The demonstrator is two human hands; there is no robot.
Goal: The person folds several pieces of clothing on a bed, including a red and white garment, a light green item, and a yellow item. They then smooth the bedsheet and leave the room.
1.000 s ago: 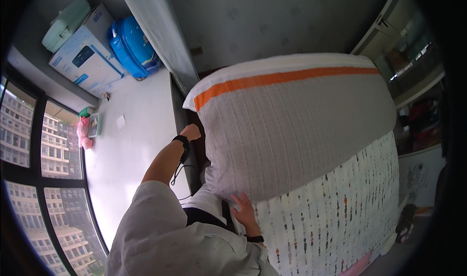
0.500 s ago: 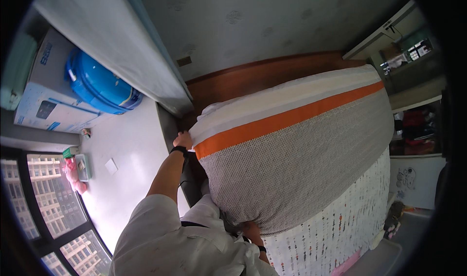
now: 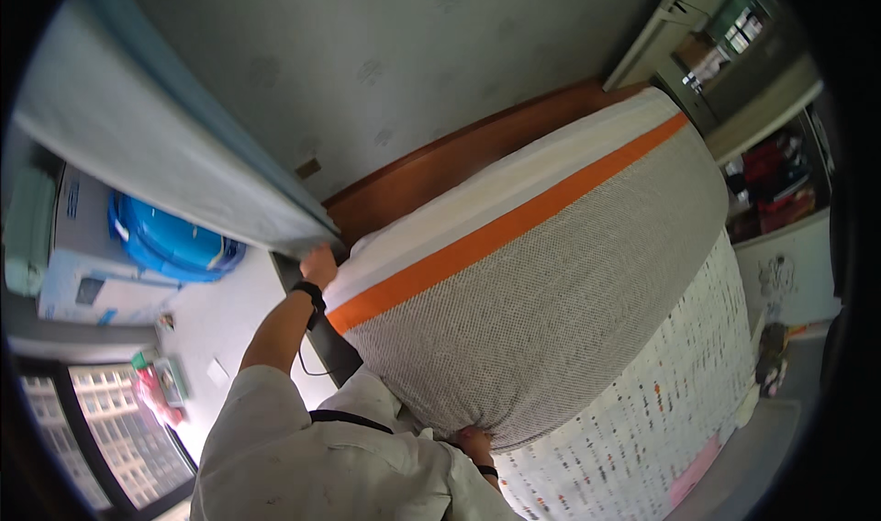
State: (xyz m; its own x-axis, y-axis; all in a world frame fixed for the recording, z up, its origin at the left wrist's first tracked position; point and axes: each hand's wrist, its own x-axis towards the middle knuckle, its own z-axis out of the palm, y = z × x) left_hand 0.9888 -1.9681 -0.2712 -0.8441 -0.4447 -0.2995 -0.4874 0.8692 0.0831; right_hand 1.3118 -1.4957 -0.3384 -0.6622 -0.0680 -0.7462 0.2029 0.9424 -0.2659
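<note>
A thick grey mattress [image 3: 541, 319] with an orange stripe and a white band is tilted up in front of me. My left hand [image 3: 317, 266] grips its upper corner, a black band on that wrist. My right hand [image 3: 475, 444] grips the lower edge of the mattress from underneath, mostly hidden by it. A white sheet with small coloured marks [image 3: 661, 411] lies below the mattress at the right. A brown wooden headboard [image 3: 477, 154] runs behind the mattress against the wall.
A pale curtain [image 3: 156, 145] hangs at the left. Beside it stand a white box [image 3: 78, 246] and a blue container [image 3: 170, 241]. A window [image 3: 101, 420] with small items on its sill is at the lower left. Shelves and a doorway [image 3: 734, 53] are at the upper right.
The mattress has been lifted higher and now fills more of the view. My left hand has moved up along its corner toward the curtain, and my view has tilted toward the wall.
</note>
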